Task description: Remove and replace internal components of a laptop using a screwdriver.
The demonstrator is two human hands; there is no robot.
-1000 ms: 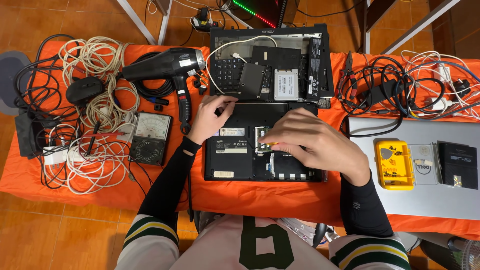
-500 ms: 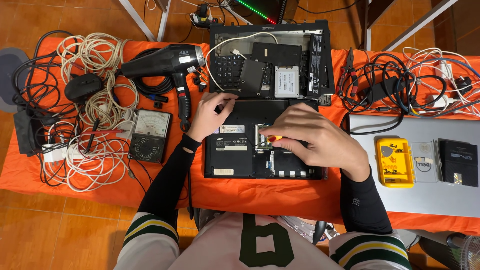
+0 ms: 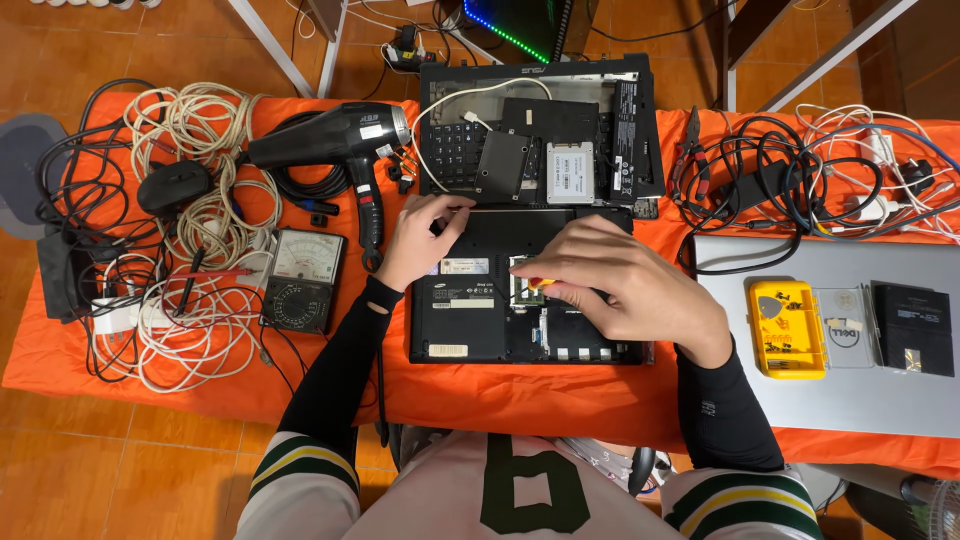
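Note:
A black laptop (image 3: 470,325) lies upside down on the orange cloth with a bay in its base uncovered. My left hand (image 3: 420,238) rests on its upper left corner, fingers curled on the edge. My right hand (image 3: 620,285) is over the open bay and grips a small screwdriver (image 3: 535,285) with a yellow and red handle, its tip down at the green board inside. Behind it lies a second dismantled laptop shell (image 3: 540,130) with two flat drives and a white cable on it.
A black hot air gun (image 3: 340,140), an analogue multimeter (image 3: 302,280) and tangled white and black cables (image 3: 180,250) lie left. At right sit a closed silver laptop (image 3: 830,400) bearing a yellow tool case (image 3: 785,328) and a black drive (image 3: 910,328), with more cables behind.
My right hand has shifted slightly over the open bay with the screwdriver. My left hand stays on the laptop's corner.

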